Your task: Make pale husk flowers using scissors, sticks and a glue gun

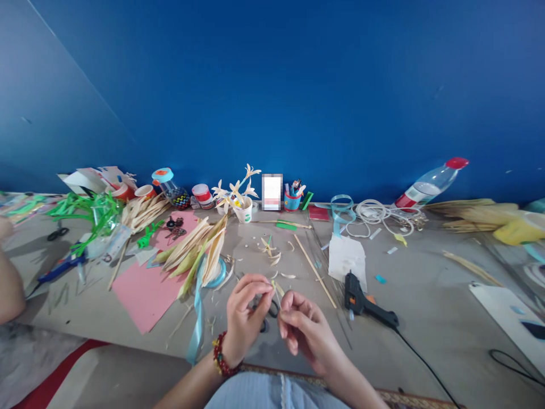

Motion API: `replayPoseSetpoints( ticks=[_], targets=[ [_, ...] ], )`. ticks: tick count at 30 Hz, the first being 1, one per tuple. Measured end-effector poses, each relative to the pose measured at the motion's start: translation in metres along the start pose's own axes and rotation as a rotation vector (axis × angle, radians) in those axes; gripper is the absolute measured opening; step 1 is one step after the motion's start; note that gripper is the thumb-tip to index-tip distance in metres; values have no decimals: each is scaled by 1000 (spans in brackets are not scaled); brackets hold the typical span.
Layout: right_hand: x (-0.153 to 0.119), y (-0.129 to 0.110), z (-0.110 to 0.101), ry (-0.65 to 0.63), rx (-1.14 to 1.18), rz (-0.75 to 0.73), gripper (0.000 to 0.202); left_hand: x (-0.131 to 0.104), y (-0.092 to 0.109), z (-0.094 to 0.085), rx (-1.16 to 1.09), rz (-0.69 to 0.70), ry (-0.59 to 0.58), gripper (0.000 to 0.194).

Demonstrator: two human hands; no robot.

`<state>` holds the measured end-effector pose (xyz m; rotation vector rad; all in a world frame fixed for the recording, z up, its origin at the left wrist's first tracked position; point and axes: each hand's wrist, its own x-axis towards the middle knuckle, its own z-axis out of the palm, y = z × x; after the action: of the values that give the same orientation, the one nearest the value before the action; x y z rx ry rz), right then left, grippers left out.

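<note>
Over the front of the table, my left hand [246,312] pinches a small pale yellow-green piece [273,284] between thumb and fingertips. A thin whitish strand runs from it towards my right hand [305,329], whose thumb and forefinger are closed on its lower end. Whether piece and strand are joined is too small to tell. Beneath the hands lie black-handled scissors [273,309], partly covered by my left hand. Just beyond, a small husk flower [268,245] and curled husk scraps [288,276] rest on the table.
On the right lie a black glue gun [360,298] with its cord, white paper [347,254] and a thin stick [314,270]. Leftward are corn husks [187,250], blue ribbon [198,318] and pink paper [149,295]. A cup of husk flowers [243,211] stands behind. Another person's arm [9,278] is far left.
</note>
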<state>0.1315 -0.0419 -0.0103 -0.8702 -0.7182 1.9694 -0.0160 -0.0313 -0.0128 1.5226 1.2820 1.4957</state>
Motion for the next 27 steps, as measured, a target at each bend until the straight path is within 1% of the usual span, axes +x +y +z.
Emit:
replayPoseSetpoints(
  ticks=[4,7,10,13,16,19,27],
  targets=[
    [0,4,-2,52,-139,-156,28,0,0,1,-110,-113,-41,6],
    [1,7,-3,82,-251,-239,24,-1,-2,5,-288,-222,-66,8],
    [-1,8,-4,104,-408,-314,16,-2,-4,9,-501,-365,-49,7],
    [-1,9,-5,136,-552,-368,12,-2,-4,12,-646,-469,-46,12],
    [-1,10,-6,150,-597,-388,11,-1,-2,12,-705,-503,-80,13],
    [0,10,-6,156,-639,-416,9,0,-1,12,-705,-500,-96,14],
    [0,9,-11,177,-909,-567,11,0,0,11,-702,-499,-130,15]
  ],
)
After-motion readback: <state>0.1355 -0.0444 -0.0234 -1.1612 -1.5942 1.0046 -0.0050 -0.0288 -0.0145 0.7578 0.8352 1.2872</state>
